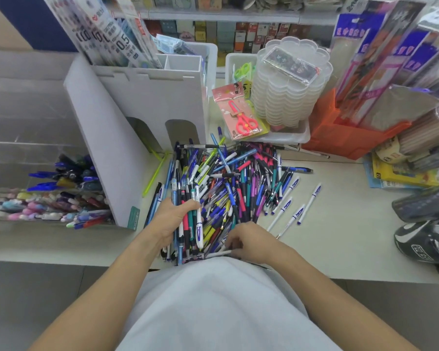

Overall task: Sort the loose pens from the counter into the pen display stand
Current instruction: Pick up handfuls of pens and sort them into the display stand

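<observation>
Right now your left hand has its grip closed round a bundle of pens, keeping them lined up so they will slot in together. Your right hand pinches a single pen from the near edge of the pile on the desk. Left of it stands the display stand, partly filled.

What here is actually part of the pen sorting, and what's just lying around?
Part of the job: pen pile, pen display stand, left hand, right hand.

Lying about: packaged red scissors, stacked clear boxes, orange box.
</observation>
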The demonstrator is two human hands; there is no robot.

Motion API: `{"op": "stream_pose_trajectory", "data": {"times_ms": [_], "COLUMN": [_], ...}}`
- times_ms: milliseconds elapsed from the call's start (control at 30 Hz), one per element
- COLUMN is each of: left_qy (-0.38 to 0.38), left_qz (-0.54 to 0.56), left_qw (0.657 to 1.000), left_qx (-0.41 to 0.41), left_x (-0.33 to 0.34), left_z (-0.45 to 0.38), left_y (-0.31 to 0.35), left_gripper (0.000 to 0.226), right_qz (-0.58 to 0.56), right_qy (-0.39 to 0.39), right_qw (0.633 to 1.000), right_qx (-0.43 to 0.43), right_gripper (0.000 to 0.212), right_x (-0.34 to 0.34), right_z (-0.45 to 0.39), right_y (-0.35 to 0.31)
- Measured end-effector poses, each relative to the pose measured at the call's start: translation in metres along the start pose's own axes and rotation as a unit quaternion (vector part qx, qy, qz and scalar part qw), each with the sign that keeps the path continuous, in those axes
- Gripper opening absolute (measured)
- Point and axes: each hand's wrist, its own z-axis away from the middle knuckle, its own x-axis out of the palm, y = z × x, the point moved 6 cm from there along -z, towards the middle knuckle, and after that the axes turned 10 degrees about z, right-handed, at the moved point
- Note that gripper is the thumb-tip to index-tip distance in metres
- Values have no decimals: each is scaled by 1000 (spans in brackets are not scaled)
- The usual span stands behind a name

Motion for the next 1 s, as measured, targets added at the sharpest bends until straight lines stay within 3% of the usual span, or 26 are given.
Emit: {"op": "stream_pose_trajectory", "data": {"times_ms": [167, 433, 500, 600, 667, 733, 833, 1000], "left_qy": [28, 22, 22, 22, 24, 28, 28, 29], "left_qz": [42, 61, 64, 75, 75, 72, 60, 60], "left_qw": [999, 998, 998, 997, 997, 997, 998, 997], "left_qx": [-15, -12, -6, -2, -5, -11, -16, -23], "left_x": [-12, -13, -13, -12, -10, -10, -8, -3], "left_z": [2, 5, 5, 4, 3, 5, 8, 16], "left_y": [-8, 0, 1, 1, -1, -4, -8, -15], "left_gripper": [36, 34, 34, 31, 33, 34, 33, 29], "right_qz": [83, -9, -66, -107, -105, -107, -94, -51], "right_qy": [33, 178, 230, 309, 347, 296, 114, 29], "right_qw": [996, 983, 970, 945, 931, 948, 988, 996], "right_qx": [-18, 32, 30, 22, 31, 41, 52, 71], "right_gripper": [20, 13, 15, 33, 27, 13, 15, 21], "right_x": [-2, -51, -69, -86, -84, -67, -21, 17], "right_z": [0, -26, -30, -28, -17, -4, 14, 40], "right_y": [-5, 9, 8, 3, 0, 2, 18, 39]}}
